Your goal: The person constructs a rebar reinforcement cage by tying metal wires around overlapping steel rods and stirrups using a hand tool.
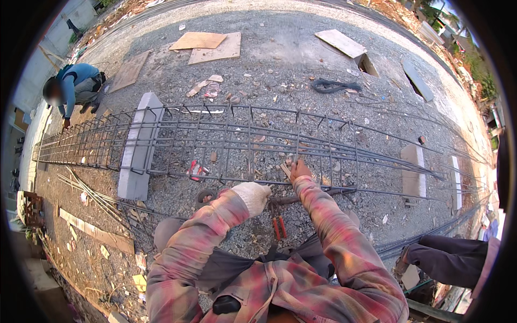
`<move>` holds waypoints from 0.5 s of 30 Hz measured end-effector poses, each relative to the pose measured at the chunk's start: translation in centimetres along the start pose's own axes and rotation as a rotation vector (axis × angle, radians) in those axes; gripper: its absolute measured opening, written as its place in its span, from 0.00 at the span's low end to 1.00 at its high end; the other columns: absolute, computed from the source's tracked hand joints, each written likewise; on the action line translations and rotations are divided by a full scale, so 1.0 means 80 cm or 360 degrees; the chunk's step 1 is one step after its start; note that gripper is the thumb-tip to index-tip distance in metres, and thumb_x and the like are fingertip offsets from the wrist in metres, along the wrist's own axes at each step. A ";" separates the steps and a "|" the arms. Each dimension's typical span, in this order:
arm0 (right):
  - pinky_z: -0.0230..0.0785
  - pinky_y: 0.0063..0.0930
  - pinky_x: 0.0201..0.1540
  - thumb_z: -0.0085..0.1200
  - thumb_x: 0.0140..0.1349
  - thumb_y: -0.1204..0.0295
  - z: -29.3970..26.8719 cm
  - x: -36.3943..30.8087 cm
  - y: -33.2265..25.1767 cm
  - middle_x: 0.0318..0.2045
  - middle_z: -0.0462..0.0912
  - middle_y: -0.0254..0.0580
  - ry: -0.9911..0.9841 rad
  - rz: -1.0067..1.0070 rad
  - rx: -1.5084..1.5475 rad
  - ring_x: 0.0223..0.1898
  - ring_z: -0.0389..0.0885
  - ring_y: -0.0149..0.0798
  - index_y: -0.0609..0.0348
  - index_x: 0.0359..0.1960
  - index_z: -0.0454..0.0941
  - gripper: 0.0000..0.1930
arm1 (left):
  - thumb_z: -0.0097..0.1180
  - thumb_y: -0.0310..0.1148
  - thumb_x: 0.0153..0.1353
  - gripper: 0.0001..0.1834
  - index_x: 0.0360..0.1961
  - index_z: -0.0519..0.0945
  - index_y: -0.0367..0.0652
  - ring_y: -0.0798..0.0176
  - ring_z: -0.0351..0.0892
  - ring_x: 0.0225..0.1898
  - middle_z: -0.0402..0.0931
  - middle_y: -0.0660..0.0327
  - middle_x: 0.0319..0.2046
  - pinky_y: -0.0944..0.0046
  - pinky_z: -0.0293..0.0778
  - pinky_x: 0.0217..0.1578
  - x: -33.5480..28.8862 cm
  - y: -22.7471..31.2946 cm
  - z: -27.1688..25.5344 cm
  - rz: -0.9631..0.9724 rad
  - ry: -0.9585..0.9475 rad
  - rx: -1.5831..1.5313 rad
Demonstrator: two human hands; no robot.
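Rebar cage: The long steel cage (250, 141) stretches from left to right before the crouching worker, carried across a concrete block (139, 145) at left and reaching over a second block (413, 169) at right.
Gloved left hand: The left hand (254, 198), in a white knit glove, hangs curled by the near long bar; what its grip has hold of, if anything, cannot be told.
Bare right hand: The right hand (300, 170) meets the near end of a stirrup (298, 141), its grip curled in; whether it clasps steel or something thinner is unclear.
Good handling: Best practice here, by judgement, is keeping the stirrup square to the long bars, steadying it with one hand while the other works, and minding bare fingertips near cut ends.
Pliers: A red-handled pair (279, 226) sits just nearer than the gloved hand, within easy reach.
Co-worker: A person in blue (81, 81) bends over the cage's far-left end.
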State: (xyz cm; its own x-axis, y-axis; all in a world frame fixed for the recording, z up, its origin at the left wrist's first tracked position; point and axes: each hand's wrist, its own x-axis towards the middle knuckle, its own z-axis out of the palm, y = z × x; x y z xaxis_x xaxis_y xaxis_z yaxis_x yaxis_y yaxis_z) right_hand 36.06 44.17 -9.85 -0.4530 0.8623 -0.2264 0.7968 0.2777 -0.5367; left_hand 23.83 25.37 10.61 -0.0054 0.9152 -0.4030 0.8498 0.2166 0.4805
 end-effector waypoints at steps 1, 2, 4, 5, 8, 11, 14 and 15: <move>0.64 0.52 0.35 0.42 0.62 0.61 0.000 0.000 0.000 0.28 0.77 0.59 -0.0006 0.0031 -0.0064 0.32 0.75 0.61 0.57 0.37 0.69 0.12 | 0.46 0.32 0.53 0.11 0.37 0.76 0.42 0.42 0.77 0.33 0.77 0.47 0.27 0.49 0.73 0.35 0.003 0.001 -0.003 0.0010 0.0009 -0.0008; 0.64 0.53 0.33 0.41 0.62 0.60 0.008 0.003 0.007 0.26 0.77 0.57 0.0080 -0.0028 -0.0083 0.30 0.74 0.61 0.55 0.36 0.67 0.12 | 0.46 0.32 0.54 0.11 0.37 0.77 0.43 0.42 0.77 0.33 0.77 0.47 0.27 0.49 0.73 0.35 0.006 0.000 -0.005 0.0012 0.0029 -0.0002; 0.64 0.53 0.33 0.41 0.62 0.61 0.016 0.000 0.006 0.26 0.77 0.57 0.0112 -0.0048 -0.0079 0.30 0.74 0.61 0.55 0.36 0.68 0.12 | 0.45 0.32 0.54 0.12 0.37 0.77 0.43 0.42 0.78 0.34 0.77 0.45 0.28 0.48 0.73 0.36 0.010 0.004 -0.013 0.0004 -0.0010 0.0023; 0.64 0.53 0.33 0.41 0.62 0.61 0.020 0.001 0.004 0.26 0.77 0.57 0.0141 -0.0065 -0.0070 0.30 0.75 0.61 0.55 0.36 0.68 0.11 | 0.45 0.32 0.54 0.12 0.37 0.77 0.43 0.42 0.78 0.34 0.77 0.45 0.28 0.48 0.73 0.36 0.013 0.004 -0.012 0.0006 -0.0005 0.0020; 0.64 0.53 0.34 0.40 0.62 0.60 0.031 0.002 -0.013 0.27 0.77 0.57 0.0128 -0.0111 -0.0112 0.30 0.75 0.61 0.55 0.36 0.68 0.12 | 0.45 0.31 0.54 0.13 0.39 0.76 0.43 0.42 0.78 0.35 0.78 0.46 0.30 0.49 0.73 0.36 0.016 0.007 -0.013 0.0037 -0.0146 0.0049; 0.65 0.53 0.35 0.39 0.63 0.60 0.043 0.001 -0.021 0.27 0.77 0.56 0.0148 -0.0138 -0.0136 0.30 0.75 0.62 0.55 0.35 0.69 0.12 | 0.45 0.31 0.53 0.14 0.40 0.76 0.42 0.43 0.78 0.36 0.78 0.46 0.30 0.49 0.73 0.37 0.018 0.005 -0.012 0.0115 -0.0219 0.0081; 0.65 0.53 0.35 0.39 0.63 0.60 0.052 0.001 -0.029 0.27 0.77 0.56 0.0208 -0.0163 -0.0163 0.31 0.75 0.62 0.54 0.35 0.69 0.12 | 0.47 0.30 0.51 0.15 0.41 0.76 0.42 0.44 0.78 0.37 0.78 0.46 0.31 0.50 0.73 0.37 0.020 0.001 -0.006 0.0132 -0.0286 0.0105; 0.65 0.54 0.35 0.39 0.62 0.60 0.055 -0.002 -0.032 0.27 0.77 0.56 0.0236 -0.0174 -0.0187 0.31 0.75 0.62 0.54 0.35 0.69 0.12 | 0.47 0.30 0.51 0.15 0.41 0.76 0.42 0.44 0.78 0.37 0.78 0.46 0.31 0.50 0.73 0.37 0.020 0.001 -0.002 0.0135 -0.0290 0.0089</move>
State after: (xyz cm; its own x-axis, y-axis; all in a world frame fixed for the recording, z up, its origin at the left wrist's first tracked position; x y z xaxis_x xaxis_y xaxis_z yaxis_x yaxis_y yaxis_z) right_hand 32.30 41.47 -12.04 -0.4823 0.8748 -0.0453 0.7912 0.4128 -0.4513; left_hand 23.79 26.86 10.11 0.1583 0.8517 -0.4996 0.8711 0.1178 0.4767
